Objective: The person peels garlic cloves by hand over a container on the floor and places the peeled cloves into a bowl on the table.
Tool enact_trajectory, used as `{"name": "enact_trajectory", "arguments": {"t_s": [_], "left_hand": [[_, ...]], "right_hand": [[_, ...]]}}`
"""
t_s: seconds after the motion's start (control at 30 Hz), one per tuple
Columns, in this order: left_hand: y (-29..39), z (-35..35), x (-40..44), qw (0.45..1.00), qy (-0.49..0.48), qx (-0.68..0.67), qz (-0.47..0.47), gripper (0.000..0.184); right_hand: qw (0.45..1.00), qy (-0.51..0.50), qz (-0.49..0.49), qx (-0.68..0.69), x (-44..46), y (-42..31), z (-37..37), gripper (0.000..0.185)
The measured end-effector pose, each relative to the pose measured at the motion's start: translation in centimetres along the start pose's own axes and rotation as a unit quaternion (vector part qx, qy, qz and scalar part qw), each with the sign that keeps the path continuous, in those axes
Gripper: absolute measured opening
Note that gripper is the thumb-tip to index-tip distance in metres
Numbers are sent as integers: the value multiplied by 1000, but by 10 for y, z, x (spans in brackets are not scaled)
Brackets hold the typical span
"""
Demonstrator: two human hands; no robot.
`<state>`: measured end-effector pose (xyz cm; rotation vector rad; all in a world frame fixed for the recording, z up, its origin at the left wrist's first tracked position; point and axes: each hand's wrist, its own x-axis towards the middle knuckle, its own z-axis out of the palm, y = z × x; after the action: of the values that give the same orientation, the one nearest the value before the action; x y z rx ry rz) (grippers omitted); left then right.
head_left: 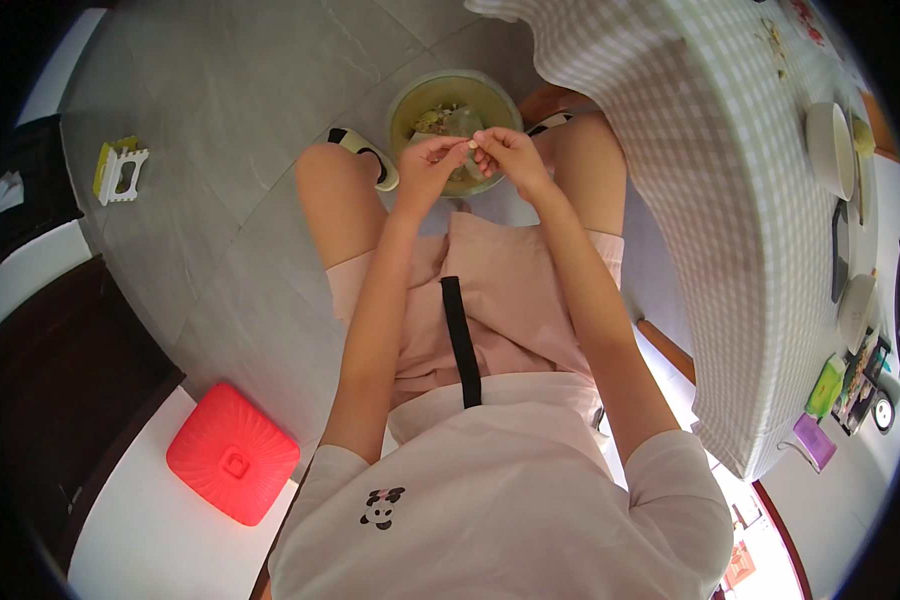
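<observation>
"White shirt [510, 480] nearest us, with a panda print [380, 508] on the front. What's being held?"

"Small pale piece [472, 145] (too tiny to name), up above the basin [408, 112] of scraps [435, 121] on the floor [260, 100]. Left hand [432, 166] pinches it between thumb and forefinger; right hand [511, 158] meets it from the other side, fingertips drawn together, the others curled."

"How would it handle?"

"Light, I'd judge, and easy to drop or squash. Whether it's stiff or slippery, I can't tell. I'd take it by opposite edges, fingertips only, pressing gently."

"Any writing?"

"None I can read. The green packet [825, 387] and purple packet [815, 441] at the right are too small, and the panda shows no lettering."
</observation>
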<state>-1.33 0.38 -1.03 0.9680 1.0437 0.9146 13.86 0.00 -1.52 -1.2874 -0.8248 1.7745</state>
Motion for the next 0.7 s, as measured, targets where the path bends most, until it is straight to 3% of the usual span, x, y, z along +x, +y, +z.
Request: {"name": "enact_trajectory", "arguments": {"t_s": [0.33, 0.7], "left_hand": [[4, 5, -5, 982, 25, 145, 118, 12], [6, 5, -8, 978, 36, 164, 125, 10]], "right_hand": [[1000, 6, 26, 9, -2, -1, -1, 21], [998, 12, -27, -54, 0, 5, -3, 18]]}}
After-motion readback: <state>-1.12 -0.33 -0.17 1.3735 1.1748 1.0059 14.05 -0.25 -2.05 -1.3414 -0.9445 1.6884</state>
